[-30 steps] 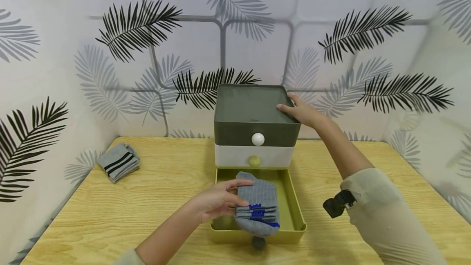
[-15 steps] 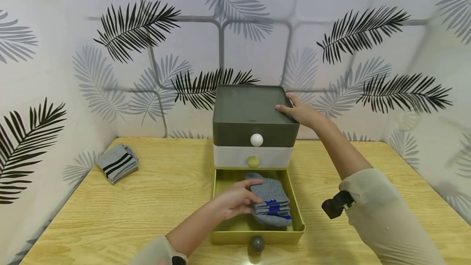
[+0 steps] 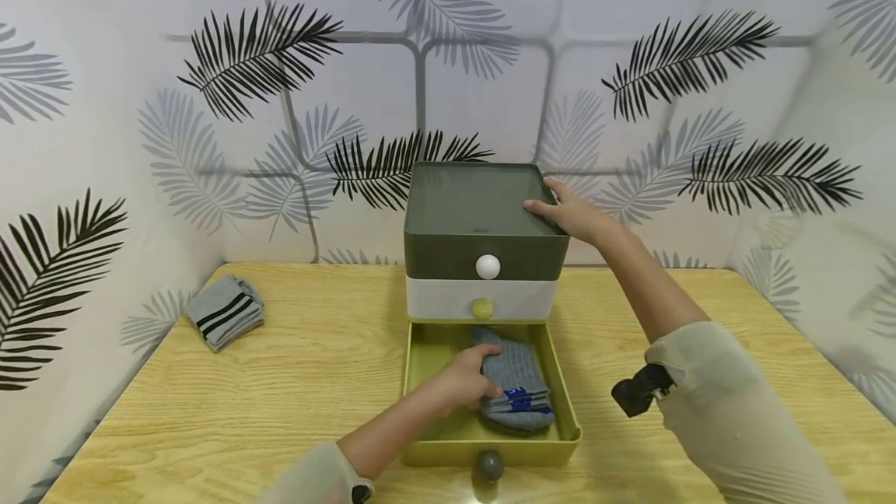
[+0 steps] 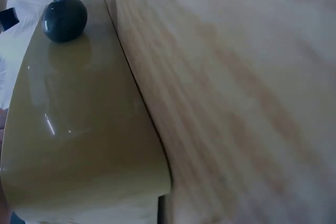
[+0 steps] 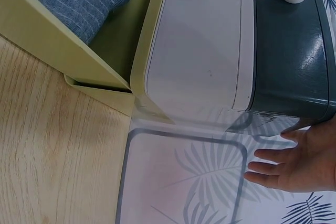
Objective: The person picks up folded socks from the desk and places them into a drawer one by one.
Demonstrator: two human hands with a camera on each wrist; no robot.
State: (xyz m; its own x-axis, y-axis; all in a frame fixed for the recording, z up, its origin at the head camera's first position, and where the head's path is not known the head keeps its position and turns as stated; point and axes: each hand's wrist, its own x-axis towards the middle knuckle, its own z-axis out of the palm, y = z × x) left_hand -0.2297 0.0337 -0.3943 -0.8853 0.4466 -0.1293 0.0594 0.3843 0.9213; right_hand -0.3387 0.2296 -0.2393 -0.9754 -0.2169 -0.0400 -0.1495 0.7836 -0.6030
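Observation:
A bundle of folded grey socks with blue marks lies in the pulled-out yellow-green bottom drawer, towards its right side. My left hand grips the bundle's left edge, fingers and thumb on the fabric; the underside is hidden. In the right wrist view a fingertip lies on the blue-looking sock fabric. My right hand rests on the right edge of the dark grey top of the drawer unit, its fingers extended along the side in the right wrist view. The left wrist view shows mainly the drawer front.
Another folded grey sock bundle with black stripes lies at the table's back left. Above the pulled-out drawer, the white middle drawer is closed. A dark round knob sticks out over the wooden table. A leaf-patterned backdrop stands behind.
My left hand has carried the grey socks rightward and down from over the drawer's front edge onto its floor. My right hand stays on the unit's top.

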